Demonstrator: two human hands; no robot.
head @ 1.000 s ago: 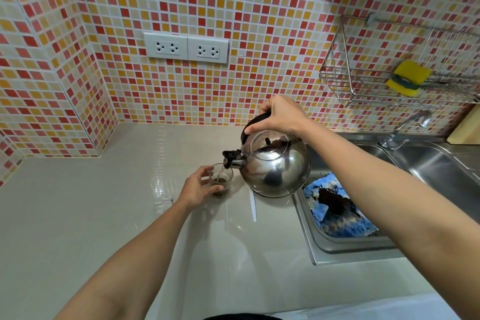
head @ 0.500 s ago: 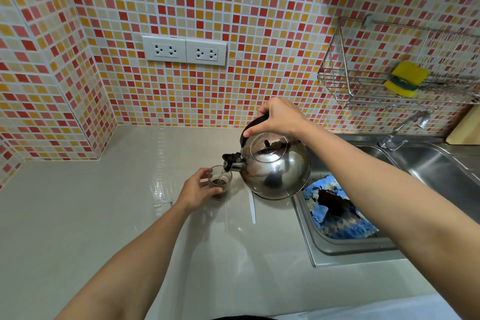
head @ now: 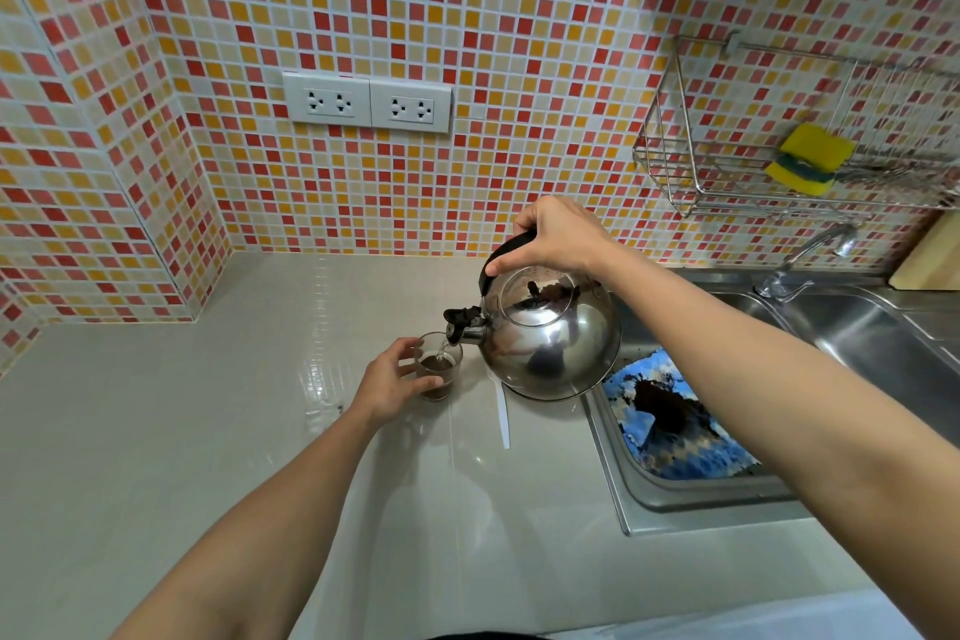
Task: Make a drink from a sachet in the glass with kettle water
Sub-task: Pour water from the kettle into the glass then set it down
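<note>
A person's right hand grips the black handle of a steel kettle, tilted with its spout at nine o'clock, pouring water into a glass of brown powder on the counter, fingers of the left hand curled around it.

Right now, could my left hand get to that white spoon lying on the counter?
Probably yes, once it lets go: the left hand grips the glass, and the white spoon lies just beside it on bare counter.

Kettle right of glass, sink to its right
</note>
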